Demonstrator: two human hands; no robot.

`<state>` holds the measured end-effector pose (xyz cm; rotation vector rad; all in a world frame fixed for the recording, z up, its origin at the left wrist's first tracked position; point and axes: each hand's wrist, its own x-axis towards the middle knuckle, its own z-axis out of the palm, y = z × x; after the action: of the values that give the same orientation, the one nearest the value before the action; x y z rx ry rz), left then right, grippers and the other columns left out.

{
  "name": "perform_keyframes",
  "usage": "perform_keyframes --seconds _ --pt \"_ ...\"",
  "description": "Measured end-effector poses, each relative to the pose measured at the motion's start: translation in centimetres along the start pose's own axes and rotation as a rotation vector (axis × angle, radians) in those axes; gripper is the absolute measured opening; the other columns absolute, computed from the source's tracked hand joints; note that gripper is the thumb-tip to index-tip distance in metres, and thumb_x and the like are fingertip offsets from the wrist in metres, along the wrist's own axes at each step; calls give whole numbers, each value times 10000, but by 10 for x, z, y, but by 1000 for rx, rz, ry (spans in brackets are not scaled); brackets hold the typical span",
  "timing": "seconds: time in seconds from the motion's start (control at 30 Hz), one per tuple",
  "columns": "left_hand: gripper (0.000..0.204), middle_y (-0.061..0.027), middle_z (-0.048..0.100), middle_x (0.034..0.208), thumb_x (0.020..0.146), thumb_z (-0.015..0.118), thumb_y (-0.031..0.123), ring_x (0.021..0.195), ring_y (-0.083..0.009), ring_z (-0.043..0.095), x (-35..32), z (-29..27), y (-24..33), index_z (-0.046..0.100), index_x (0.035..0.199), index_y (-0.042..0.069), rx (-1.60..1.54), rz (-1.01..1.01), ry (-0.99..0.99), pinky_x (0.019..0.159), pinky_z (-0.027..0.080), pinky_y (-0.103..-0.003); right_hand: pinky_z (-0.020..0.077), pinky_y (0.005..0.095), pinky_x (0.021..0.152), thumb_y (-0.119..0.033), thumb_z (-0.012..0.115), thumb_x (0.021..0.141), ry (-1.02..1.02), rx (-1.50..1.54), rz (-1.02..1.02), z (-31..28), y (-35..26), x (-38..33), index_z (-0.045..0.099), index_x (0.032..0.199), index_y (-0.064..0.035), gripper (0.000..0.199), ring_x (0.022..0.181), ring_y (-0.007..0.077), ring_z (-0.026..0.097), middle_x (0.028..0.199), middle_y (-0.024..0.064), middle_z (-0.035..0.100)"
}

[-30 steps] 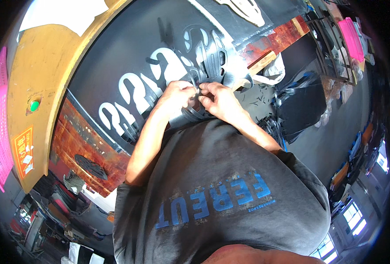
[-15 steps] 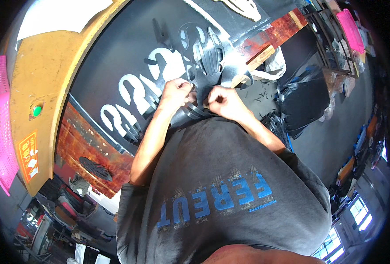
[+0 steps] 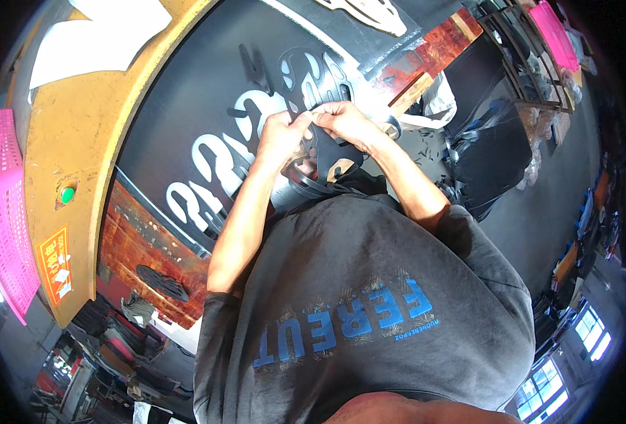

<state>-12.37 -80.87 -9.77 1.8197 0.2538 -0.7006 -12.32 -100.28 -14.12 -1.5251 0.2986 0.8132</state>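
A thin black sheet with curved cut-outs (image 3: 323, 150) hangs over the near edge of the dark worktop (image 3: 185, 99), close to my body. At its upper part my left hand (image 3: 284, 140) is closed in a pinch on the sheet. My right hand (image 3: 348, 126) has its fingers pressed together on the same sheet, its fingertips nearly meeting those of the left. Whether a smaller piece sits between the fingertips is too small to tell. Beyond the hands, the far part of the sheet lies on the worktop, its openings showing a pale surface beneath.
Left of the hands, a row of white curved shapes (image 3: 203, 161) shows on the worktop. A yellow panel with a green button (image 3: 67, 194) borders it, beside a pink basket (image 3: 5, 212). Rust-red boards (image 3: 154, 237) line the near left. Black scraps (image 3: 426, 152) lie below right.
My right hand has moved up and left to meet the left hand at the sheet. The near part of the sheet has shifted, and a loop has dropped toward my body.
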Motion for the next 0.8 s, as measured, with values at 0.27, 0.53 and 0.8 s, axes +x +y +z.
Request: perform_keyframes --seconds 0.27,0.53,0.8 --pt "226 -141 746 791 1018 678 236 751 -322 755 -26 5 -20 776 994 34 449 430 264 730 584 -412 544 271 832 -160 692 1053 -11 210 -103 16 4 -4 799 1086 -20 179 902 102 675 979 27 774" --pt "368 -176 760 1068 817 757 -17 891 -307 734 -90 -3 -38 729 1182 -58 539 990 189 779 608 -399 547 284 875 -155 678 1058 72 49 -37 46 7 -5 790 1089 18 209 934 110 679 985 39 777" --pt "392 -181 771 1080 844 757 -49 937 -304 759 -96 1 -49 736 1236 -39 560 909 151 810 626 -392 531 265 798 -183 674 1063 183 20 -134 43 4 -3 798 1088 3 225 856 86 646 931 14 760"
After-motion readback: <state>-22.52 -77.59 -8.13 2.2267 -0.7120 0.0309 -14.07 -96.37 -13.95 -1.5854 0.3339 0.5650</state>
